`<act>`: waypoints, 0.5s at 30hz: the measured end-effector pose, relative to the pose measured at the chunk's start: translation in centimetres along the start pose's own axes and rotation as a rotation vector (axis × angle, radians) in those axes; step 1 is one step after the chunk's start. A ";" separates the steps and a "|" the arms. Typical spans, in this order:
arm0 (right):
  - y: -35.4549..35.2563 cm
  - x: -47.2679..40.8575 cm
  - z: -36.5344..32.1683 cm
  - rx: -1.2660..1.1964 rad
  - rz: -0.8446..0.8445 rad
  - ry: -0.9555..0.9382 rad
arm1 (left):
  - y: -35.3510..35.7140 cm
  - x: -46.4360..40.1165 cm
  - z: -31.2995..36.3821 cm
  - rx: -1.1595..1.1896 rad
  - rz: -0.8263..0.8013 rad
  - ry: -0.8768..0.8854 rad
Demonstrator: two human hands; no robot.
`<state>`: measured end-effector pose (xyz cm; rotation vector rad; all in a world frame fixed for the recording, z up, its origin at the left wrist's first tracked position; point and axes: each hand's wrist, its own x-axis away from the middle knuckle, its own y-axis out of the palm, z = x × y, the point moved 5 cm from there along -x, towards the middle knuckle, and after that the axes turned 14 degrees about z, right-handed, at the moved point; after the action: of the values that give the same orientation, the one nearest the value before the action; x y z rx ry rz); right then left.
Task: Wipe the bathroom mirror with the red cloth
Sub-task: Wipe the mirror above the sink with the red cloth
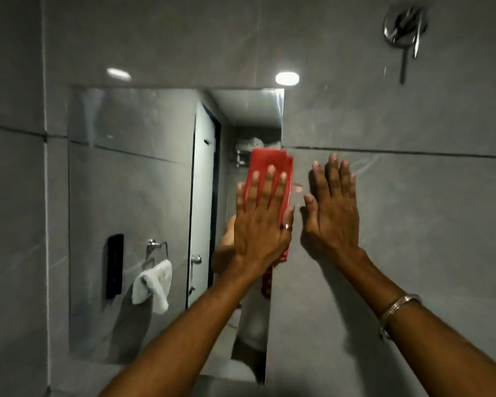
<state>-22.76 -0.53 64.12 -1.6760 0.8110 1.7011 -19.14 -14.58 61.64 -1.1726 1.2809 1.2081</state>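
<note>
Left hand (262, 222) lies flat, fingers spread and straight, palm pressing the red cloth (271, 173) against the mirror (132, 196) near the glass's right edge. Cloth is folded into a tall rectangle, matte and soft-looking; its top sticks out above the fingertips and a strip of it shows below the heel of the hand. A ring sits on the thumb side of that hand.

Right hand (331, 216) is just beside the left, also open and flat, holding nothing, palm on the grey wall tile (398, 224) right of the mirror edge. Metal bangle (400, 306) on that wrist, thin and shiny.

Mirror is a frameless rectangle, smooth, faintly streaked. Well left of the left hand, the glass reflects a white, fluffy towel (153, 285) on a chrome ring, a black oblong box (114, 265) and a pale door. Tile is large, glossy, grey with dark grout lines. Up and right of the right hand, a blurred chrome fitting (404, 27). No writing legible anywhere.
</note>
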 end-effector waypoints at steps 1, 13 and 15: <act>0.0 -1.8 -0.1 -0.008 0.012 0.015 | 0.1 -3.6 -0.2 0.001 0.017 0.030; 1.4 -9.4 -4.6 -0.068 0.040 -0.024 | -1.2 -15.5 -5.2 -0.092 0.012 0.157; 2.0 -9.8 -5.9 -0.067 0.029 -0.060 | -1.9 -15.4 -7.1 -0.110 0.009 0.128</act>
<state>-20.52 -6.43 73.85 -1.6556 0.7618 1.8079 -16.74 -21.45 77.10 -1.3432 1.3288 1.2401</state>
